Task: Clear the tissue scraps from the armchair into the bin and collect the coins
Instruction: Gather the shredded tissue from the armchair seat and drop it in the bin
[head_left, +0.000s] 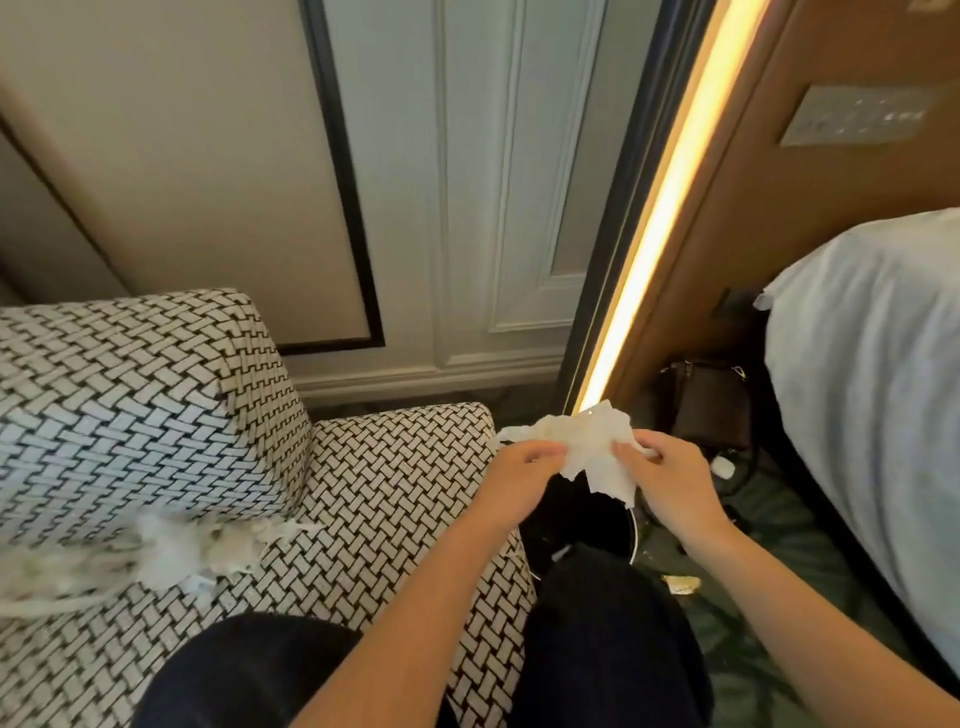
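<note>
while more scraps litter the armchair, left hand and right hand pinch one tissue (above the bin)

Blurred tissue scraps run off the left edge; bin mostly hidden.

Hotel bedroom: bed, armchair.

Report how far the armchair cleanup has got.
Done: nothing can be confirmed; the bin's inside is too dark to read. In hand: the left hand and right hand hold one tissue piece above the bin. Left: a pile of tissue scraps lies on the armchair seat, and a scrap is on the floor. No coins are visible.
</note>
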